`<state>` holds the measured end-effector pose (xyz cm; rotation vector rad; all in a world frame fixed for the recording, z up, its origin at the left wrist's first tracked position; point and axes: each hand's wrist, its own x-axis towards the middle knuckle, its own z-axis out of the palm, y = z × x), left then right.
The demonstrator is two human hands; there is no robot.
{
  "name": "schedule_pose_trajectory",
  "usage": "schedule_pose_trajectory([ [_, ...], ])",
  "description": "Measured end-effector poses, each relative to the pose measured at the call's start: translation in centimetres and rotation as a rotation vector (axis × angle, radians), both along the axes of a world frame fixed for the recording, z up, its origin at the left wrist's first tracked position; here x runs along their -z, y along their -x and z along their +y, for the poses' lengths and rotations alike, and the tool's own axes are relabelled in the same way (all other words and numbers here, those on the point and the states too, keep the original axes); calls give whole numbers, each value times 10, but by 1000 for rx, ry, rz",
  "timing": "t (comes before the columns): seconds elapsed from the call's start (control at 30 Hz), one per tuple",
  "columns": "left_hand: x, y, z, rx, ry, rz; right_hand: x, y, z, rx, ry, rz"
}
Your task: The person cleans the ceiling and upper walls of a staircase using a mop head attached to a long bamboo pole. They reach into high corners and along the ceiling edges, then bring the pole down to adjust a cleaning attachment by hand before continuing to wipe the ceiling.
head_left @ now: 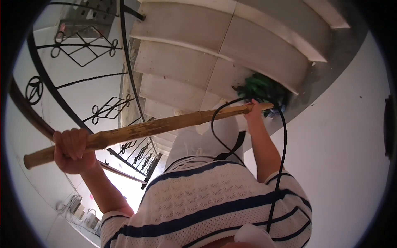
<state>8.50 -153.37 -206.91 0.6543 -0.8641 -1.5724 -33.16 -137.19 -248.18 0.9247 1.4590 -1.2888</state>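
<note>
A long bamboo pole slants across in front of my body, its left end lower in the picture than its right. My left hand is closed in a fist round the pole near its thick left end. Farther along, my right hand is wrapped round the thinner right part. Just beyond that hand, a bundle of green and dark cloth strips, like a mop head, rests on a step beside the wall. Whether the pole joins the bundle is hidden by my right hand and a black cable.
Pale curved stone steps rise ahead. A black iron railing with scrollwork and a brown handrail runs along the left. On the right stands a white wall. The black cable loops past my right forearm and over my striped top.
</note>
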Motion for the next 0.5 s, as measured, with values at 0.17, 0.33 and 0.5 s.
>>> schedule_pose_trajectory([
  [0.17, -16, -21, 31, -132, 13, 30, -19, 6, -22, -105, 27, 7],
  [0.33, -36, -68, 89, -392, 25, -38, -55, -30, -60, -180, -8, -19],
  [0.5, -88, -128, 211, -839, 121, -409, -73, -116, -118, -377, 175, -129],
])
